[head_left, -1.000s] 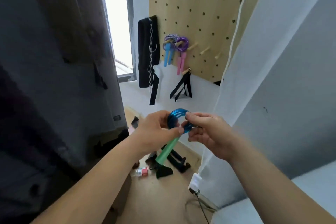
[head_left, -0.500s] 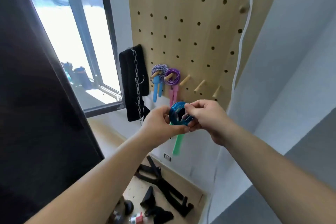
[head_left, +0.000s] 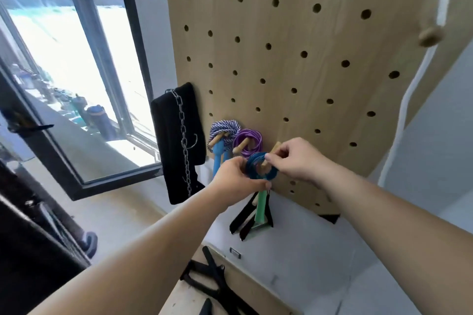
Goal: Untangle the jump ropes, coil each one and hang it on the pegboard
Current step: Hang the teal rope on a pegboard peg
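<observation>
A coiled blue jump rope point(head_left: 256, 165) with green handles point(head_left: 261, 208) is held against the wooden pegboard point(head_left: 294, 64), its coil around the tip of a wooden peg point(head_left: 273, 149). My left hand point(head_left: 236, 180) pinches the coil's lower left side. My right hand point(head_left: 297, 160) pinches its upper right edge by the peg. Two coiled ropes hang on pegs just to the left: a blue-and-white striped one point(head_left: 225, 129) with blue handles and a purple one point(head_left: 248, 140).
A black padded belt with a chain point(head_left: 179, 140) hangs at the pegboard's left edge. Black straps point(head_left: 245, 220) dangle below the board. A window point(head_left: 76, 79) is on the left. A white cord point(head_left: 409, 89) runs down the right. Black handles point(head_left: 212, 279) lie on the floor.
I have stepped closer to the pegboard. Both hands rose and moved forward, carrying the blue coil from mid-air onto the third peg beside the purple rope.
</observation>
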Action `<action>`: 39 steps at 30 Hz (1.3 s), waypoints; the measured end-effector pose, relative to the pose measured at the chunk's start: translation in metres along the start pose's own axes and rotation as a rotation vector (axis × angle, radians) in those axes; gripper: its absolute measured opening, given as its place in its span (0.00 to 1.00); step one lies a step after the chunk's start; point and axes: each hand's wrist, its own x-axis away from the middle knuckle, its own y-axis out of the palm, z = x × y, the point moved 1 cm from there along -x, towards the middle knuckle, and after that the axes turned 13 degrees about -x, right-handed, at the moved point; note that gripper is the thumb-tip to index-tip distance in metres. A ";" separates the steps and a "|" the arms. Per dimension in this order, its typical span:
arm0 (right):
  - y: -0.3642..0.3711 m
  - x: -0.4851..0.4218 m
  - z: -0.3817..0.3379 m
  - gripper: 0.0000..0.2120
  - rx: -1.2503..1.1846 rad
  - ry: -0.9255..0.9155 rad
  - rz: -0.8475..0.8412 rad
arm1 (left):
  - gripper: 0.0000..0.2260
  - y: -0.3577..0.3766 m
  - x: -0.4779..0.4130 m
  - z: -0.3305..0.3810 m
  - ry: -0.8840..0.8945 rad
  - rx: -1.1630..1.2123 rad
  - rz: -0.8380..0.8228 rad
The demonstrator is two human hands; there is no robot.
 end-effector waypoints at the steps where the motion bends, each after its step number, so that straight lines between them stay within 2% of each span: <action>1: 0.001 -0.010 0.003 0.12 0.028 0.013 -0.007 | 0.20 0.003 -0.013 -0.004 0.008 -0.014 -0.007; 5: 0.004 -0.035 0.014 0.10 0.212 0.052 0.000 | 0.21 0.013 -0.047 -0.016 0.011 -0.125 -0.009; 9: 0.005 -0.044 0.018 0.11 0.408 0.092 0.070 | 0.12 0.020 -0.061 -0.019 0.061 -0.349 0.141; 12: 0.006 -0.046 0.018 0.12 0.493 0.068 0.151 | 0.15 0.026 -0.063 -0.020 0.049 -0.401 0.165; 15: 0.003 -0.048 0.018 0.16 0.571 0.049 0.250 | 0.13 0.033 -0.066 -0.021 0.027 -0.265 0.104; 19: 0.001 -0.054 0.023 0.18 0.523 0.062 0.326 | 0.03 0.037 -0.066 -0.011 -0.059 0.126 -0.043; 21: 0.002 -0.056 0.026 0.20 0.467 0.097 0.337 | 0.09 0.041 -0.067 -0.006 -0.090 0.246 -0.094; 23: 0.004 -0.056 0.028 0.20 0.466 0.121 0.343 | 0.17 0.045 -0.070 -0.005 -0.050 0.261 -0.117; 25: 0.007 -0.055 0.028 0.20 0.457 0.128 0.319 | 0.20 0.049 -0.073 -0.009 -0.001 0.224 -0.108; 29: 0.008 -0.040 0.026 0.18 0.448 0.088 0.262 | 0.18 0.047 -0.059 -0.020 0.040 0.149 -0.077; 34: 0.027 -0.001 0.008 0.19 0.423 -0.108 0.197 | 0.14 0.038 -0.016 -0.049 -0.123 0.157 -0.017; 36: 0.048 0.016 -0.003 0.18 0.379 -0.212 0.075 | 0.11 0.036 0.014 -0.065 -0.182 0.182 0.001; 39: 0.090 0.045 -0.011 0.18 0.256 -0.298 -0.199 | 0.10 0.041 0.070 -0.101 -0.261 0.149 0.071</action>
